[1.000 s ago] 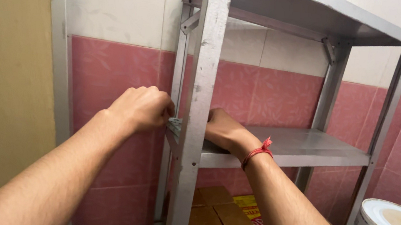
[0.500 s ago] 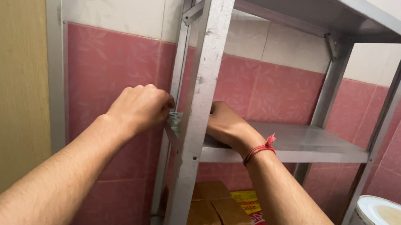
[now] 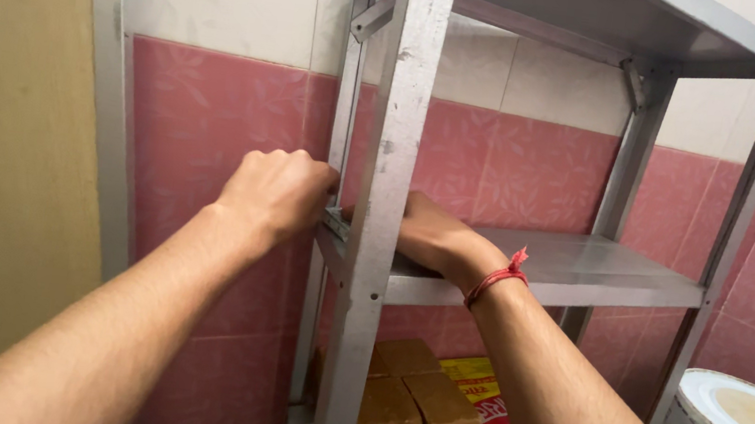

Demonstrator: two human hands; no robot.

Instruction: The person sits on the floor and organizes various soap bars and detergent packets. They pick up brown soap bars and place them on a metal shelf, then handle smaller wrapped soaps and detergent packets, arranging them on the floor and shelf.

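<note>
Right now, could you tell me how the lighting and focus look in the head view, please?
In the head view, light is soft and even; the grey metal shelf rack shows a dull sheen without harsh glare. The left hand and right hand look sharp. The nearest rack post hides the right hand's fingertips; the forearms look stretched toward the bottom edge.

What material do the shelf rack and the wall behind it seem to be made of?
The shelf rack looks like metal, dull grey with scuffed, speckled posts and a faint sheen. The wall looks like glazed ceramic tile: pink with a leaf pattern below, white above, with visible joint lines.
</note>
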